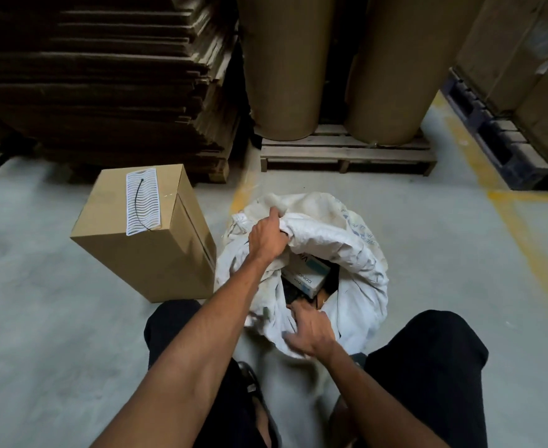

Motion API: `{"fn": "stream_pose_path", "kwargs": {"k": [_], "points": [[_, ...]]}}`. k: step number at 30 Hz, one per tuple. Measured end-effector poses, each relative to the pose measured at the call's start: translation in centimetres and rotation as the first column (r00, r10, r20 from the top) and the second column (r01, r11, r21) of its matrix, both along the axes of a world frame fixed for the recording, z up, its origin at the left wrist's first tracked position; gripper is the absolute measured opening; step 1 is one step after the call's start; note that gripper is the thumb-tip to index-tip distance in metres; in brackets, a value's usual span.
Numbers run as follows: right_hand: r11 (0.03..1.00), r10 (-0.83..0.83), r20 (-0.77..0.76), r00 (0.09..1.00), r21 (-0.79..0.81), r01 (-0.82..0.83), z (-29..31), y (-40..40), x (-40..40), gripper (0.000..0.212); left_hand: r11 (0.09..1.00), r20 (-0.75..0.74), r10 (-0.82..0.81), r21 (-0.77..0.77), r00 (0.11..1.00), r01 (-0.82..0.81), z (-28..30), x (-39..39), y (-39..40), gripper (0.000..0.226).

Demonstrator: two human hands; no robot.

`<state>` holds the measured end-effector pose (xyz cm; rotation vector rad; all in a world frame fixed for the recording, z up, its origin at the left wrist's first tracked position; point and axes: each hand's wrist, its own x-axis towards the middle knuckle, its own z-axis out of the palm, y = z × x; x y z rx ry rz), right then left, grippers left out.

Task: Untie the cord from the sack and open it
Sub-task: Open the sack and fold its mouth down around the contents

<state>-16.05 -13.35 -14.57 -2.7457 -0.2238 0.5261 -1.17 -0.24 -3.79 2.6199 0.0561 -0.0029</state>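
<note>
A white woven sack [350, 250] stands on the concrete floor between my knees, its mouth spread wide. Inside it lies a small white and blue box [306, 276] among dark items. My left hand [268, 236] grips the far left rim of the sack, fingers curled into the fabric. My right hand [308, 331] is at the near rim, fingers curled over the fabric edge and blurred. No cord is visible on the sack.
A brown cardboard box [150, 250] with a white ridged strip and black cord [142, 202] on top stands left of the sack. Behind are stacked flat cardboard [104, 85], two large brown rolls [340, 66] on a wooden pallet [347, 156], and yellow floor lines [508, 202].
</note>
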Motion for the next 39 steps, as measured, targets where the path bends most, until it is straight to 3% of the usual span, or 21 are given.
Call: {"fn": "stream_pose_path", "kwargs": {"k": [2, 4, 7, 11, 13, 15, 17, 19, 22, 25, 28, 31, 33, 35, 37, 39], "points": [[0.998, -0.043, 0.110, 0.993, 0.059, 0.037, 1.3, -0.9, 1.0, 0.042, 1.000, 0.015, -0.015, -0.025, 1.000, 0.016, -0.2, -0.1, -1.1, 0.048], [0.988, -0.155, 0.371, 0.916, 0.076, 0.137, 2.7, -1.9, 2.5, 0.041, 0.996, 0.015, -0.041, -0.078, 0.999, 0.042, -0.3, -0.3, -1.9, 0.053], [0.955, -0.256, 0.568, 0.782, 0.025, 0.294, 5.3, -3.5, 5.7, 0.071, 0.978, 0.002, -0.119, -0.171, 0.993, 0.117, -0.2, -0.6, -2.7, 0.057], [0.935, -0.142, 0.437, 0.888, -0.235, 0.265, 7.5, -5.4, 10.0, 0.099, 0.915, 0.015, -0.229, -0.337, 0.973, 0.221, 0.3, -1.2, -2.8, 0.066], [0.945, -0.091, 0.394, 0.915, -0.257, 0.204, 7.9, -5.9, 11.0, 0.089, 0.878, 0.019, -0.239, -0.424, 0.971, 0.224, 0.4, -1.8, -2.4, 0.069], [0.961, -0.050, 0.418, 0.907, -0.228, 0.158, 7.9, -6.2, 11.7, 0.059, 0.877, 0.060, -0.200, -0.434, 0.978, 0.206, -0.1, -2.9, -1.5, 0.066], [0.969, -0.038, 0.453, 0.891, -0.202, 0.145, 8.0, -6.2, 11.9, 0.038, 0.962, 0.177, -0.064, -0.252, 0.982, 0.108, -1.7, -4.3, -0.1, 0.066], [0.976, -0.056, 0.471, 0.881, -0.160, 0.147, 8.0, -5.8, 12.1, 0.034, 0.996, 0.225, 0.085, -0.012, 0.971, -0.085, -3.9, -5.7, 1.4, 0.085], [0.983, -0.061, 0.463, 0.884, -0.128, 0.135, 7.8, -5.1, 12.2, 0.034, 0.938, 0.065, 0.329, 0.090, 0.942, -0.334, -6.9, -8.0, 2.6, 0.122], [0.986, -0.073, 0.481, 0.874, -0.097, 0.136, 7.7, -4.8, 12.4, 0.029, 0.888, -0.131, 0.459, 0.090, 0.879, -0.451, -8.8, -9.5, 2.3, 0.146], [0.988, -0.067, 0.497, 0.865, -0.091, 0.128, 7.7, -4.8, 12.5, 0.025, 0.843, -0.275, 0.512, -0.019, 0.814, -0.537, -9.8, -9.2, 1.1, 0.155], [0.987, -0.077, 0.505, 0.860, -0.086, 0.139, 7.6, -5.2, 12.5, 0.023, 0.881, -0.297, 0.453, 0.003, 0.840, -0.474, -10.3, -8.2, 0.6, 0.149], [0.987, -0.077, 0.478, 0.875, -0.086, 0.134, 7.4, -5.8, 12.5, 0.037, 0.925, -0.308, 0.372, 0.044, 0.876, -0.377, -10.0, -7.3, 0.7, 0.139], [0.976, -0.023, 0.400, 0.916, -0.191, 0.107, 6.9, -6.7, 12.5, 0.078, 0.962, -0.307, 0.269, 0.033, 0.913, -0.273, -9.4, -6.1, 1.0, 0.128], [0.955, -0.007, 0.325, 0.946, -0.279, 0.103, 6.3, -7.7, 12.5, 0.112, 0.986, -0.236, 0.167, 0.038, 0.957, -0.163, -8.6, -4.6, 1.5, 0.124], [0.945, -0.031, 0.321, 0.947, -0.299, 0.132, 5.2, -8.9, 12.6, 0.124, 0.990, -0.101, 0.071, 0.125, 0.992, -0.058, -7.8, -2.9, 2.6, 0.120]]}}
